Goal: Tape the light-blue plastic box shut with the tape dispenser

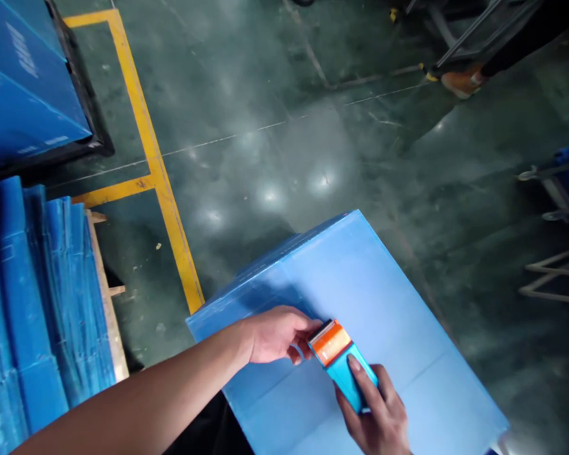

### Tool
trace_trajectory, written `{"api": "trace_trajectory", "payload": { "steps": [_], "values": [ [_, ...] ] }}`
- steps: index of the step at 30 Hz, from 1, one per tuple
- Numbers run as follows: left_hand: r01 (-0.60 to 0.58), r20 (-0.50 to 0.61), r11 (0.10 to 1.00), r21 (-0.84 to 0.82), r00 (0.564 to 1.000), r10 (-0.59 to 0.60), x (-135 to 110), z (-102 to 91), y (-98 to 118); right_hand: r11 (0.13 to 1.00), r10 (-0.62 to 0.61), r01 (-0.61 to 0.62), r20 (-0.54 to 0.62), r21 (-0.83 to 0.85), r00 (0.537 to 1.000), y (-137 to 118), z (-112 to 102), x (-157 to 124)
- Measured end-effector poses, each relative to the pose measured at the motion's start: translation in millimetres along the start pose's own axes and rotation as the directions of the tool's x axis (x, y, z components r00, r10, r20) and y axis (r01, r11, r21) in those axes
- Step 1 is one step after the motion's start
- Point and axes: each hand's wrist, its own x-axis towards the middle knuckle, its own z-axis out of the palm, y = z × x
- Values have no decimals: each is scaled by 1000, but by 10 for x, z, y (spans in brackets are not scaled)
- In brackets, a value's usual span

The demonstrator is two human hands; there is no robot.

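A large blue plastic box (370, 278) stands in front of me, its flat top facing up with a seam across it. My right hand (377, 414) grips a teal tape dispenser (342, 360) with an orange front, held low over the box top. My left hand (277, 333) reaches in from the left, and its fingertips pinch at the dispenser's front edge, where the tape end comes out. The tape itself is too small to make out.
Folded blue plastic sheets (38, 303) are stacked on a wooden pallet at the left. More blue boxes (23, 82) sit on a black pallet at the top left. A yellow floor line (156, 164) runs past. Another person's orange shoe (462, 81) and metal cart frames (552, 278) are at the right.
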Motion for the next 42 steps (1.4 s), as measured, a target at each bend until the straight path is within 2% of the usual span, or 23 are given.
{"api": "trace_trajectory", "payload": {
  "steps": [9, 13, 15, 18, 20, 23, 25, 27, 29, 31, 33, 37, 40, 42],
  "values": [
    [-165, 38, 968, 190, 986, 160, 7, -7, 13, 1000, 13, -13, 26, 2, 1000, -42, -110, 62],
    [-246, -60, 929, 278, 960, 272, 50, 92, -16, 999, 18, -17, 30, -46, 999, -34, -95, 36],
    [-274, -122, 932, 239, 943, 308, 62, 165, -40, 992, -49, 54, 45, -113, 998, -5, -108, 5],
    [-319, -168, 927, 197, 921, 352, 1, 190, -16, 948, -226, 240, 90, -209, 970, 43, -189, -87],
    [-386, -214, 894, 228, 876, 432, -121, 81, 96, 949, -202, 224, 120, -223, 972, 50, -275, -164],
    [-434, -276, 771, 466, 757, 592, -393, -262, 435, 977, 7, 20, 124, -212, 992, -6, -388, -174],
    [-348, -262, 628, 696, 691, 674, -567, -517, 721, 982, 51, -24, 142, -188, 989, -77, -405, -31],
    [-216, -255, 482, 849, 631, 733, -686, -714, 988, 990, 22, 2, 175, -138, 984, -158, -363, 234],
    [-99, -284, 407, 908, 568, 773, -738, -838, 1199, 994, 12, 9, 194, -108, 981, -237, -286, 557],
    [-35, -310, 383, 923, 521, 795, -739, -920, 1339, 993, 26, -2, 193, -119, 981, -306, -207, 855],
    [-20, -317, 381, 924, 515, 797, -711, -1004, 1417, 986, 25, 9, 204, -165, 979, -357, -149, 1074],
    [13, -358, 421, 907, 549, 755, -576, -1251, 1435, 968, 14, 55, 268, -245, 963, -424, -90, 1279],
    [-12, -362, 448, 894, 571, 737, -341, -1449, 1337, 948, 25, 68, 287, -311, 958, -461, -44, 1327],
    [-31, -345, 455, 890, 607, 716, -123, -1544, 1210, 934, 36, 67, 282, -350, 959, -474, -4, 1333]
  ]
}}
